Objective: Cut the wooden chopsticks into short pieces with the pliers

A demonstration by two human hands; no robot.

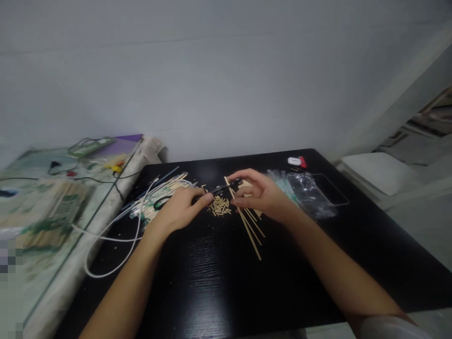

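Observation:
My left hand (181,207) is closed around the handles of black scissors (219,190), whose blades point right toward a thin wooden chopstick. My right hand (263,193) grips this chopstick (249,228) near its upper end, and it slants down toward me. More chopsticks fan out beneath the same hand. Under the scissors, a small heap of short cut wooden pieces (221,205) lies on the black table (212,278). Whether the blades touch the chopstick I cannot tell.
Wrapped chopsticks (165,190) lie left of the heap, beside a looping white cable (90,263). Clear plastic wrappers (310,193), a phone-shaped frame (330,188) and a white case (294,161) lie on the right. A glass-topped table with packs (52,207) adjoins left; a white stool (374,169) stands right.

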